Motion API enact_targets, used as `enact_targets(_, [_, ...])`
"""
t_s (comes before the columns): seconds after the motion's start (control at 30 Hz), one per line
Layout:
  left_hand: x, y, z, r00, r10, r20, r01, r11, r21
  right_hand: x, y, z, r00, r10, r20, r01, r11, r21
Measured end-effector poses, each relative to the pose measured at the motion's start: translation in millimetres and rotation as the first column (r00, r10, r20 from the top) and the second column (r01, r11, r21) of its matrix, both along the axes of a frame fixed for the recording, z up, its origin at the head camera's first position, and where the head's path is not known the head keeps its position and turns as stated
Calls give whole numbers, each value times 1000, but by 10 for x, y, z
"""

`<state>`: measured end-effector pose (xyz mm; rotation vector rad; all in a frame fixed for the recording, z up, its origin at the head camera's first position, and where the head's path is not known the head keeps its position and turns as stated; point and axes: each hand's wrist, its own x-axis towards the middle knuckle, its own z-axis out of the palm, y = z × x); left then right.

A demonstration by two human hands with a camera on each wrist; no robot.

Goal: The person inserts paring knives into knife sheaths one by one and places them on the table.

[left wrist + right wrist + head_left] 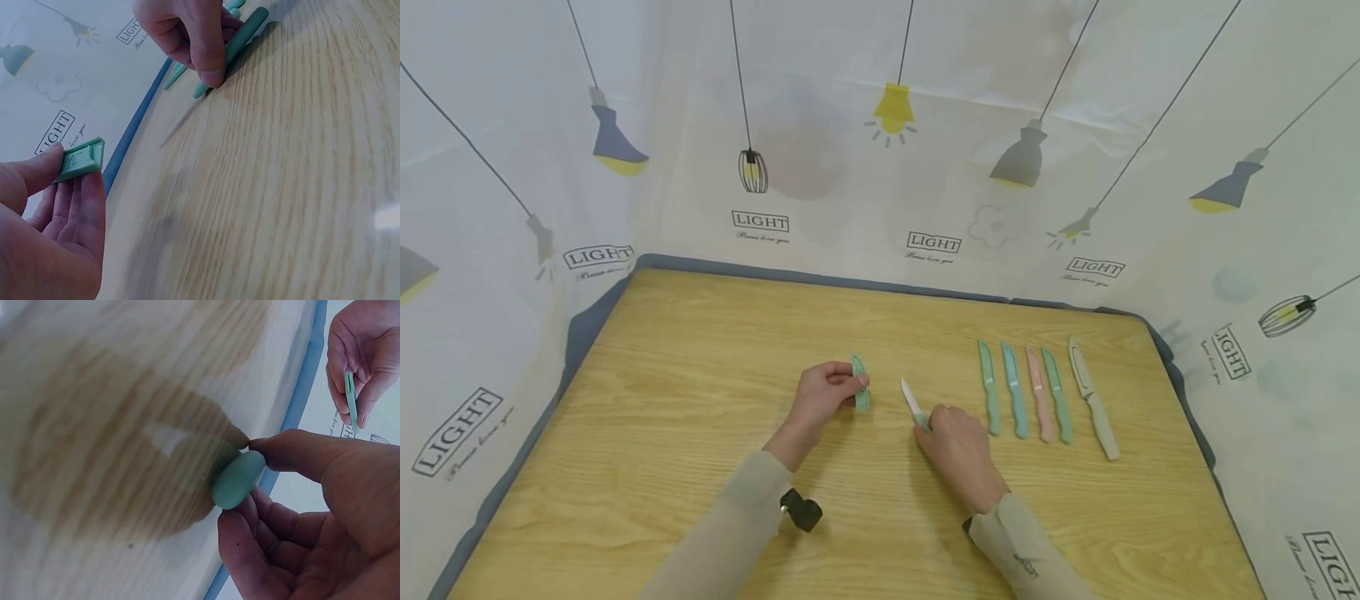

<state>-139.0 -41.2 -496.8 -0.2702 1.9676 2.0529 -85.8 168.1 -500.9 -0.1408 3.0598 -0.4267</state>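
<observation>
In my left hand (829, 390) I pinch a green knife sheath (860, 382) between thumb and fingers, raised over the table. The left wrist view shows the open end of the sheath (84, 159). With my right hand (957, 446) I grip a knife by its green handle (922, 422); its bare white blade (911, 396) points away from me and toward the left. Sheath and blade are apart. Seen from the right wrist, the butt of the handle (239, 479) sits between thumb and fingers, and the blade is hidden behind it.
Right of my right hand lie several sheathed knives in a row: a green knife (990, 400), a blue knife (1017, 400), a pink knife (1040, 400), another green knife (1058, 400) and a larger whitish knife (1099, 412). A printed curtain (850, 217) surrounds the wooden table (700, 350).
</observation>
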Motion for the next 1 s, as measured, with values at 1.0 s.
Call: enact_targets(1.0, [-54, -5, 43, 995, 101, -7, -98, 975, 200, 178, 150, 134, 998, 23, 66, 11, 880, -474])
